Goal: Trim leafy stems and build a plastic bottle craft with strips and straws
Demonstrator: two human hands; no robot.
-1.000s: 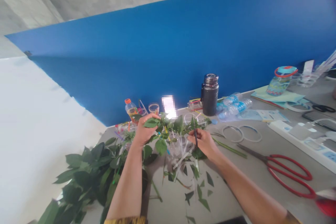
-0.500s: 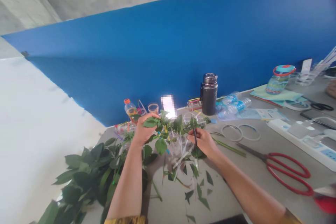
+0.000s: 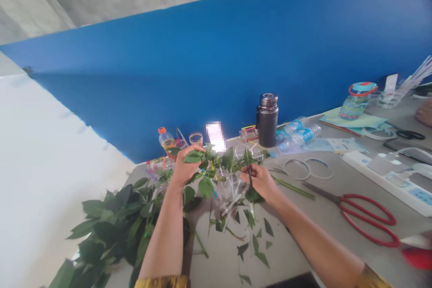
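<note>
My left hand (image 3: pixel 187 166) is closed around a leafy green sprig (image 3: pixel 206 184), its fingers partly behind the leaves. My right hand (image 3: pixel 259 181) grips a slim dark tool (image 3: pixel 249 172) whose thin tip points up; whether it is scissors or a knife I cannot tell. Between the hands are more green leaves (image 3: pixel 228 157) and clear plastic pieces with white strips (image 3: pixel 232 189). Cut leaf scraps (image 3: pixel 261 258) lie on the table (image 3: pixel 219 270) below them.
A leafy pile (image 3: pixel 111 220) fills the left. Red-handled scissors (image 3: pixel 367 216), a power strip (image 3: pixel 388 182) and two white rings (image 3: pixel 308 168) lie right. Behind stand a dark thermos (image 3: pixel 268 121), an orange-capped bottle (image 3: pixel 166 141) and lying water bottles (image 3: pixel 300 135). Another person's hand (image 3: pixel 424 112) shows far right.
The view has shifted slightly, so most things sit a little further left. More of another person's hand shows at the far right. Both my hands keep nearly the same pose.
</note>
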